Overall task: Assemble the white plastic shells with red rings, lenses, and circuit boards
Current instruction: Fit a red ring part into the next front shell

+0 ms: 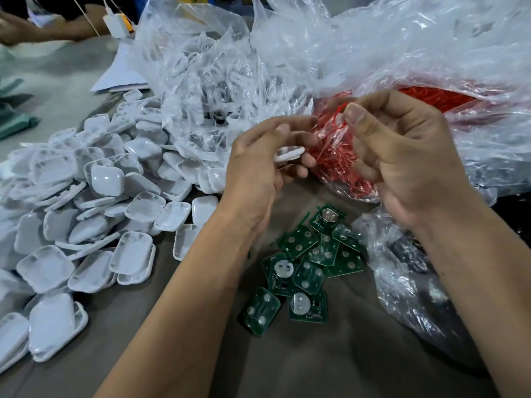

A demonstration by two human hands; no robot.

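White shell (288,153) gripped in left hand (258,165); right hand (402,156) pinches red ring (342,110); about ten circuit boards (301,265).

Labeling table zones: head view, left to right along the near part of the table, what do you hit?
Pile of white shells → left hand holding a white shell → green circuit boards → right hand pinching a red ring.

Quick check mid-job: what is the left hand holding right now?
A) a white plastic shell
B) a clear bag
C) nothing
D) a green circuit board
A: the left hand has its fingers curled round a white plastic shell, while the green circuit boards lie loose on the table.
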